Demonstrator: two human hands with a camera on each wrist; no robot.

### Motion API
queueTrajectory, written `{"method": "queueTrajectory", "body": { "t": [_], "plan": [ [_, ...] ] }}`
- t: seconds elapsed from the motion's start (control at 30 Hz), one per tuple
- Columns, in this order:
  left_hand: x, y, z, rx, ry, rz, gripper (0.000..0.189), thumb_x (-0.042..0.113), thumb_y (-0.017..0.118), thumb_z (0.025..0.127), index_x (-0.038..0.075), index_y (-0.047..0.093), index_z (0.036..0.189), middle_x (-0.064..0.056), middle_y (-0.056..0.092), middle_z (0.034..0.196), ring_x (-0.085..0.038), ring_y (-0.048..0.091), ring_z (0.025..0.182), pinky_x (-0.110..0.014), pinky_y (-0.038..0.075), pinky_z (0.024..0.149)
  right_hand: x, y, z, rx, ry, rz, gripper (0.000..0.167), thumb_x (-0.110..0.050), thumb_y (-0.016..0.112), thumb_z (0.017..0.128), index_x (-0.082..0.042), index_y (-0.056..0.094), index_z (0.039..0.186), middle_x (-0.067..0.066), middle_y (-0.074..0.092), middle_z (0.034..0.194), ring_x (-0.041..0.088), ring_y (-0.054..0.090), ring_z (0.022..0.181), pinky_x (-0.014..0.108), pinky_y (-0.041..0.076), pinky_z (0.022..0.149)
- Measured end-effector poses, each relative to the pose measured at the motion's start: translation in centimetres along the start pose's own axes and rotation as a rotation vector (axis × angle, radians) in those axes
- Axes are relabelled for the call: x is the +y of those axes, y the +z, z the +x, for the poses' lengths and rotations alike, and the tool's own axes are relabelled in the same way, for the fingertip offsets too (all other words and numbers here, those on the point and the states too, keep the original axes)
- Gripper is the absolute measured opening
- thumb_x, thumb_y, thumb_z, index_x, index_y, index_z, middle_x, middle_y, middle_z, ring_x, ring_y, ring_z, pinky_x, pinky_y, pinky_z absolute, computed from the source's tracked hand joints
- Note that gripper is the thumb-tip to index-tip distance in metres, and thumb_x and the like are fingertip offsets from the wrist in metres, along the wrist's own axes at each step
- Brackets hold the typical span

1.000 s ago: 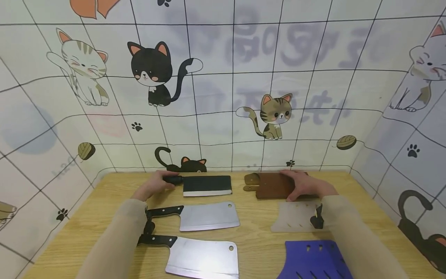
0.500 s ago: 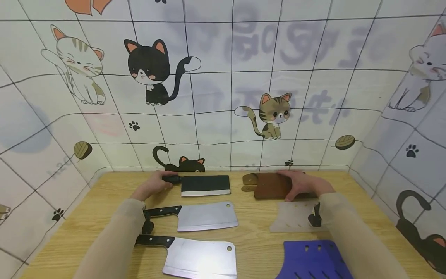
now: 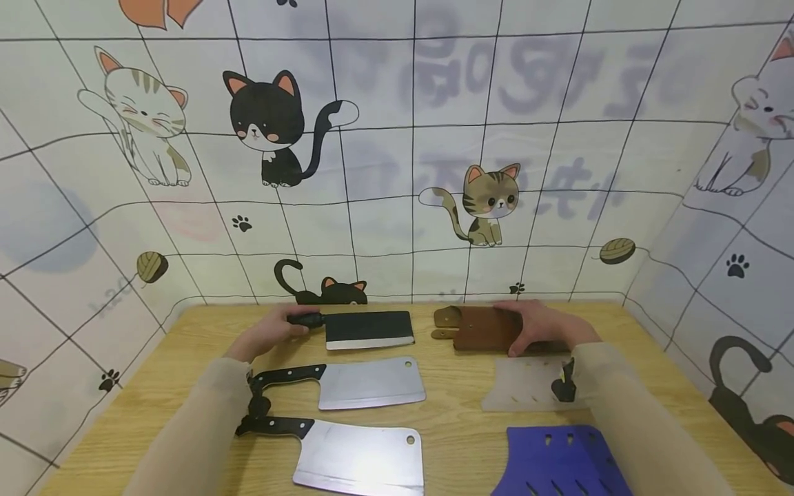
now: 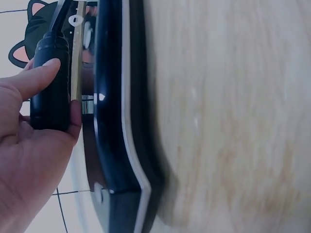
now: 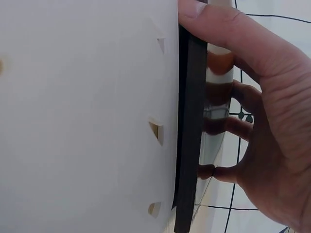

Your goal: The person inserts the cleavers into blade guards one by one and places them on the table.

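Observation:
At the back left, my left hand (image 3: 271, 331) grips the black handle (image 4: 51, 82) of a dark-bladed cleaver (image 3: 369, 329), thumb laid along it in the left wrist view. The blade lies flat with its pale edge toward me. My right hand (image 3: 541, 326) spans a brown leather knife sheath (image 3: 484, 328) at the back right. Its thumb (image 5: 228, 24) is at the near edge and the other fingers reach over to the far side. Two straps stick out of the sheath's left end. The palm covers its right part.
Two silver cleavers (image 3: 372, 383) with black handles (image 3: 288, 375) lie nearer on the left. Nearer on the right are a translucent white blade guard (image 3: 521, 386) and a blue slotted one (image 3: 552, 461). A cat-print sheet (image 3: 384, 241) walls the wooden table (image 3: 459, 441).

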State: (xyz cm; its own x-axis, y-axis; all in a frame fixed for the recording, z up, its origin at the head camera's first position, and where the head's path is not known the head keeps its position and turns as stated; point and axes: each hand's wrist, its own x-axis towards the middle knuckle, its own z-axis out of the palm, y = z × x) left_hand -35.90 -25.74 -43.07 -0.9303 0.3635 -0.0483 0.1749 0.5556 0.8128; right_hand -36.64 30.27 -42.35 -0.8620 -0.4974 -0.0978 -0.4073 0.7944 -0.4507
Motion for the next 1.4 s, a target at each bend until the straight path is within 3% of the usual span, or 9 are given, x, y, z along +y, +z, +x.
{"method": "queueTrajectory", "body": {
  "t": [0.2,0.37,0.67,1.0,1.13,1.27,1.4],
  "plan": [
    [0.6,-0.1,-0.4,-0.022,0.006,-0.052,0.053,0.000,0.062,0.096,0.000,0.052,0.148,-0.028,0.045,0.142,-0.035,0.047,0.112,-0.039,0.041,0.089,0.0,-0.2,-0.3,0.012,0.001,0.014,0.111,-0.031,0.100,0.057,0.001,0.047,0.149,0.028,0.051,0.143,0.045,0.047,0.129,0.060,0.037,0.107],
    [0.7,-0.2,-0.4,-0.022,-0.015,-0.036,0.050,0.004,0.061,0.099,0.002,0.053,0.148,-0.028,0.047,0.144,-0.033,0.048,0.113,-0.037,0.041,0.089,0.1,-0.2,-0.3,0.008,0.013,0.004,0.111,-0.034,0.099,0.058,0.001,0.046,0.150,0.028,0.050,0.145,0.045,0.046,0.131,0.060,0.036,0.108],
    [0.6,-0.2,-0.3,0.053,0.016,-0.024,0.046,0.005,0.063,0.098,0.006,0.059,0.144,-0.023,0.057,0.140,-0.030,0.053,0.108,-0.039,0.042,0.090,-0.6,0.0,0.1,0.025,-0.028,-0.029,0.110,-0.035,0.098,0.058,0.001,0.048,0.149,0.026,0.053,0.143,0.045,0.049,0.130,0.059,0.038,0.107],
    [1.1,0.2,-0.2,0.061,0.008,-0.037,0.046,0.015,0.067,0.099,0.014,0.061,0.144,-0.020,0.045,0.153,-0.033,0.047,0.124,-0.047,0.035,0.100,-2.0,-0.1,0.6,0.032,-0.064,-0.024,0.112,-0.036,0.099,0.057,0.000,0.048,0.150,0.023,0.053,0.144,0.042,0.048,0.131,0.058,0.037,0.108],
    [1.5,0.5,0.0,0.052,-0.002,-0.037,0.046,0.014,0.067,0.099,0.017,0.062,0.144,-0.018,0.045,0.154,-0.031,0.046,0.123,-0.045,0.034,0.098,-2.6,-0.2,0.8,0.028,-0.079,-0.041,0.113,-0.039,0.098,0.058,0.000,0.047,0.151,0.023,0.052,0.146,0.044,0.046,0.133,0.060,0.037,0.107],
    [1.8,0.8,0.1,0.041,0.008,-0.059,0.046,0.011,0.067,0.099,0.012,0.061,0.145,-0.021,0.047,0.150,-0.030,0.047,0.112,-0.041,0.035,0.088,-3.3,-0.3,0.8,0.027,-0.066,-0.067,0.114,-0.042,0.097,0.059,-0.002,0.046,0.152,0.022,0.051,0.147,0.045,0.044,0.134,0.061,0.036,0.107],
    [2.0,1.0,0.1,0.034,0.025,-0.088,0.046,0.009,0.066,0.099,0.009,0.060,0.145,-0.023,0.047,0.149,-0.030,0.047,0.108,-0.041,0.037,0.086,-3.8,-0.3,0.9,0.025,-0.051,-0.079,0.114,-0.042,0.097,0.059,-0.003,0.045,0.153,0.020,0.050,0.149,0.045,0.043,0.133,0.062,0.035,0.107]
  ]
}}
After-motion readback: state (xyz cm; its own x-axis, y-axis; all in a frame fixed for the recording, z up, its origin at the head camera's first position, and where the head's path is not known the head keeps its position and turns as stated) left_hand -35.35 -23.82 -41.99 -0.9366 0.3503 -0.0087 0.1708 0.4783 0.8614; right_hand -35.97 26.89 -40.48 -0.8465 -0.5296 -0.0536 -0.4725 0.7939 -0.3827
